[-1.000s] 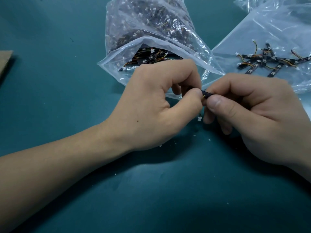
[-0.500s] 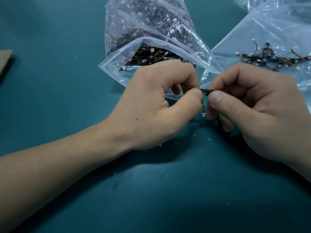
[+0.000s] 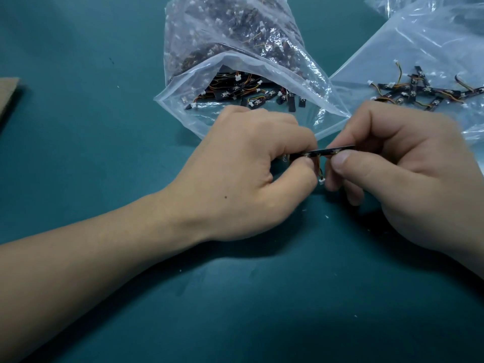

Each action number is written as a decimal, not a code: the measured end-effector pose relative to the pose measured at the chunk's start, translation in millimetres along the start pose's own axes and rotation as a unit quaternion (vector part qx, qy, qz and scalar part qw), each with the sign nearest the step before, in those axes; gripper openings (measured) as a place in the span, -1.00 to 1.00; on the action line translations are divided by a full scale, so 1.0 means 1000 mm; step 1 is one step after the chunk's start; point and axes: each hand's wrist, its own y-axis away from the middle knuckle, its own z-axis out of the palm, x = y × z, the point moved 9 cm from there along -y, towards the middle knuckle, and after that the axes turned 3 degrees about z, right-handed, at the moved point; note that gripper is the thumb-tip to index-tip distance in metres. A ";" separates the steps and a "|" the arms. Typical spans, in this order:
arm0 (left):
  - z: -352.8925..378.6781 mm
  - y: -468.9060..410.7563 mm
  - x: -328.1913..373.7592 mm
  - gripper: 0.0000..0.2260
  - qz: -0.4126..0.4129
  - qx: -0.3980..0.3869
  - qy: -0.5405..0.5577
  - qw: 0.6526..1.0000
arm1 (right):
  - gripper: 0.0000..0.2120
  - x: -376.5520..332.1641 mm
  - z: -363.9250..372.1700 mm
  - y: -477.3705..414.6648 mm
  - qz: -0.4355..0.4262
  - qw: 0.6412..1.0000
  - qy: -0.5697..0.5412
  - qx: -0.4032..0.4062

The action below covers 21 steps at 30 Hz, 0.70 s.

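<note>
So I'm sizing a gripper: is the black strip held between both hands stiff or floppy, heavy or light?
The black strip looks fairly stiff: it spans straight between left hand and right hand. Its wire tail dangles, so probably floppy. Likely light: fingertip pinches carry it.

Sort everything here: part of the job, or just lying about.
In the job: black strip, pinched by left hand and right hand; likely the open bag and the loose strips on the flat bag.
Lying about: cardboard piece; white crumbs.
</note>
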 end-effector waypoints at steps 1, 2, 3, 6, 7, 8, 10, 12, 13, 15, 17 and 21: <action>0.001 0.000 0.000 -0.75 -0.002 -0.005 -0.004 1.000 | -0.90 0.000 0.000 0.000 0.002 1.000 0.004 0.000; 0.001 0.000 0.000 -0.73 -0.004 -0.007 -0.004 1.000 | -0.91 0.000 0.000 0.000 0.002 1.000 0.007 0.001; 0.001 0.000 0.000 -0.72 -0.005 -0.006 -0.005 1.000 | -0.92 0.000 0.001 0.000 0.000 1.000 0.013 0.002; 0.001 0.000 0.000 -0.69 -0.003 -0.012 -0.010 1.000 | -0.94 -0.002 0.000 0.001 -0.006 0.999 0.031 0.009; 0.001 0.000 0.000 -0.68 -0.002 -0.014 -0.008 1.000 | -0.94 -0.002 0.000 0.001 -0.007 0.999 0.034 0.010; 0.001 0.000 0.000 -0.68 -0.001 -0.014 -0.007 1.000 | -0.93 -0.002 0.000 0.001 -0.009 0.999 0.037 0.011; 0.001 0.000 -0.001 -0.68 -0.001 -0.010 -0.004 1.000 | -0.93 -0.003 0.001 0.001 -0.011 0.999 0.044 0.008; 0.000 0.000 -0.002 -0.72 0.000 -0.004 0.002 1.000 | -0.93 -0.004 0.002 0.001 -0.013 0.999 0.047 0.004; 0.000 0.000 -0.002 -0.74 0.001 0.000 0.007 1.000 | -0.93 -0.004 0.002 0.000 -0.014 0.999 0.047 0.004; -0.001 0.000 -0.003 -0.75 -0.002 0.006 0.020 1.000 | -0.93 -0.004 0.002 0.000 -0.015 0.999 0.050 0.004; -0.002 0.000 -0.005 -0.76 -0.006 0.008 0.030 1.000 | -0.94 -0.005 0.002 0.001 -0.019 0.998 0.063 0.003; 0.000 0.000 -0.007 -0.77 -0.006 0.009 0.031 0.999 | -0.93 -0.005 0.002 0.002 -0.027 0.996 0.086 0.006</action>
